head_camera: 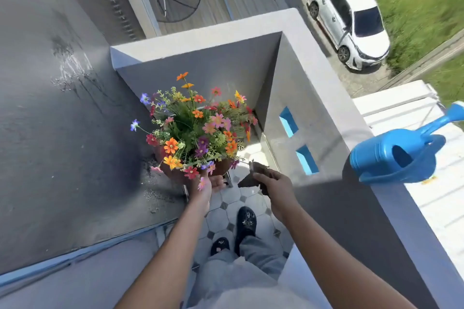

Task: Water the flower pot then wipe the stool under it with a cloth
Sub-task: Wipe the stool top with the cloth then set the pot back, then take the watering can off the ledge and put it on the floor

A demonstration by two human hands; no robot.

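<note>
Left hand (206, 187) grip cupped on the terracotta flower pot of mixed blooms (175, 173), likely to steady or lift it | right hand (273, 184) grip pinching a dark crumpled cloth (253, 175) beside it, ready for wiping | metal stool (229, 180) mostly hidden beneath | blue plastic watering can (396, 155) parked on grey ledge (376, 198).

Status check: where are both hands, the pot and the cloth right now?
Left hand gripping the flower pot at its near rim. Right hand shut on dark cloth, beside the pot. Watering can parked on the ledge. Stool mostly hidden under the pot.
</note>
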